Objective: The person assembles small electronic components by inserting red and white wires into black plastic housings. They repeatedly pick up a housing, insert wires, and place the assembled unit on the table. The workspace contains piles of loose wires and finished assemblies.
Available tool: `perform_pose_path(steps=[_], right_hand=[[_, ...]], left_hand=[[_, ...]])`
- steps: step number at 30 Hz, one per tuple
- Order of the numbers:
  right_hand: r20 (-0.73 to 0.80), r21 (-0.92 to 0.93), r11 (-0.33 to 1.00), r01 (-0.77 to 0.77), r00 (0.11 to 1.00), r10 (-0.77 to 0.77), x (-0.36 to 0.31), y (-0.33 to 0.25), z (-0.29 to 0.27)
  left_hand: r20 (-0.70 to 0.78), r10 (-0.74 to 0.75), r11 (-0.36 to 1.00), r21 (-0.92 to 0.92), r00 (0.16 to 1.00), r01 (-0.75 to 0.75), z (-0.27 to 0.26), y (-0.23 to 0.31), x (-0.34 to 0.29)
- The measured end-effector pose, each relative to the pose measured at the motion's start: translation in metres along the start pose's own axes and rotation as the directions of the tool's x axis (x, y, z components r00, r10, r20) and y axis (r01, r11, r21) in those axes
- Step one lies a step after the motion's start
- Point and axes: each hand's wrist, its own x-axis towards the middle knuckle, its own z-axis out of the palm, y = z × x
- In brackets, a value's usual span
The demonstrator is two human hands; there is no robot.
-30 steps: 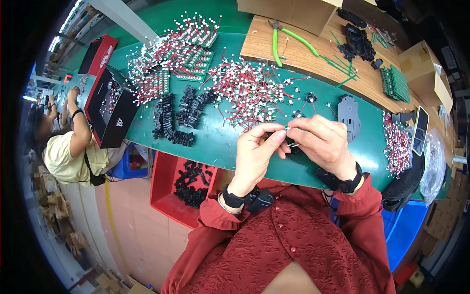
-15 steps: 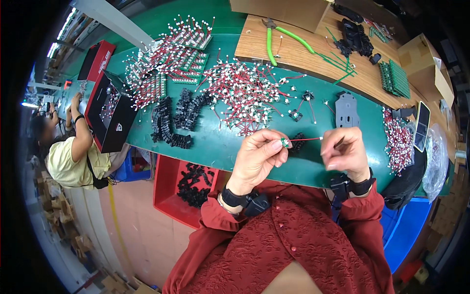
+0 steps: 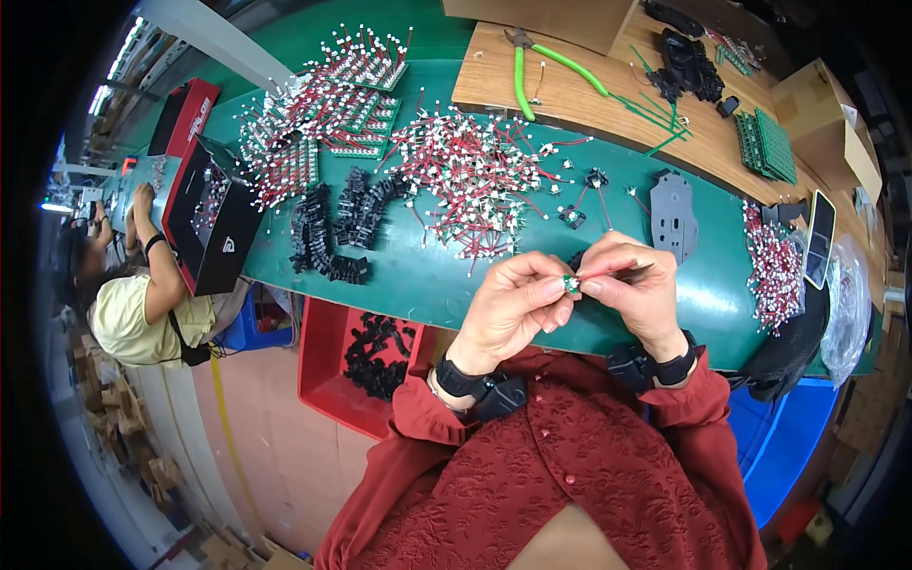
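My left hand (image 3: 513,309) pinches a small green circuit board (image 3: 570,283) between thumb and forefinger, above the near edge of the green table. Right beside it, my right hand (image 3: 635,285) is closed, with its thumb and fingertips against the board where its red wire leaves. Most of that wire is hidden by the fingers. Beyond my hands lies a large loose pile of little boards with red wires and white connectors (image 3: 465,176). A few wired pieces with black parts (image 3: 573,218) lie just past my fingers, and another black part is mostly covered by my right hand.
Rows of black plastic parts (image 3: 313,237) and stacked green board panels (image 3: 366,128) stand left. Right are a grey plate (image 3: 673,214), a wire heap (image 3: 771,275) and a phone (image 3: 819,239). Green-handled cutters (image 3: 521,84) lie behind. A red bin (image 3: 318,380) sits below; a co-worker (image 3: 138,313) works far left.
My right hand has moved left and closed in at the board in my left hand. The red wire that stretched out between the hands is now mostly covered. My left hand has barely shifted.
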Motion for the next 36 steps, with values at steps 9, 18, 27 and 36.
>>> perform_pose_path(steps=[9,18,27,36], right_hand=[[0.007,-0.479,0.866,0.142,0.987,-0.158,0.003,-0.022,-0.001],[-0.096,-0.397,0.917,0.016,0.994,-0.059,-0.004,-0.018,0.001],[-0.109,-0.375,0.927,0.021,0.992,-0.066,-0.007,-0.015,-0.002],[-0.128,-0.391,0.919,0.056,0.985,-0.114,-0.008,-0.015,0.000]], left_hand=[[-0.158,-0.065,0.958,0.266,0.985,0.106,0.003,0.014,-0.002],[-0.112,0.037,0.964,0.267,0.993,-0.006,0.014,0.016,-0.004],[-0.043,0.141,0.863,0.496,0.989,-0.102,0.004,0.006,-0.003],[0.047,0.188,0.721,0.672,0.981,-0.170,0.004,0.002,-0.004]])
